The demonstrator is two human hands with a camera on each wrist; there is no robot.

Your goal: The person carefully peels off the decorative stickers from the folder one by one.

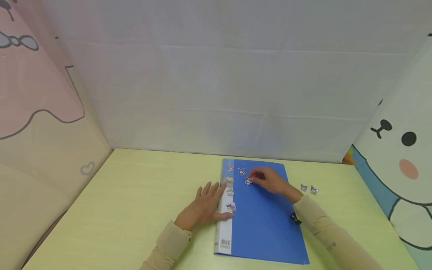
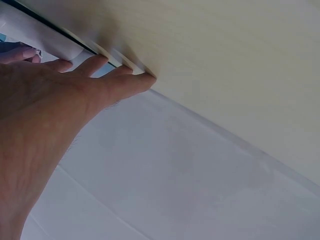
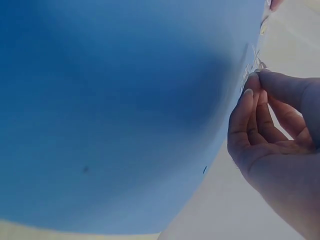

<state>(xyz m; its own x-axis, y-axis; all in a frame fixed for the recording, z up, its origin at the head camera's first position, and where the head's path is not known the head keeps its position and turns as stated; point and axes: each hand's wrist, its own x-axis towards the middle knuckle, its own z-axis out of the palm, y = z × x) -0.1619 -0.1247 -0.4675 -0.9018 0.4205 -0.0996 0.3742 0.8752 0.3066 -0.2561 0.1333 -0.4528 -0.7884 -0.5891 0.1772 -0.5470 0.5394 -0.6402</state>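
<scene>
A blue folder (image 1: 266, 228) with a pale spine lies on the table, several cartoon stickers (image 1: 230, 191) along that spine. Near the top of its cover is one dark-eared sticker (image 1: 241, 171). Just right of it, my right hand (image 1: 270, 180) pinches another small cartoon sticker (image 1: 248, 181) between thumb and forefinger, at the cover. In the right wrist view the fingertips (image 3: 254, 75) meet on the sticker's edge. My left hand (image 1: 204, 206) is spread, its fingertips and thumb resting on the spine; the left wrist view shows the straight fingers (image 2: 125, 86).
Two small stickers (image 1: 309, 189) lie on the pale table (image 1: 135, 210) right of the folder. A small black object (image 1: 295, 218) sits at the folder's right edge, partly behind the right sleeve. A white cloth (image 1: 216, 82) hangs behind, with cartoon-printed cloths on both sides.
</scene>
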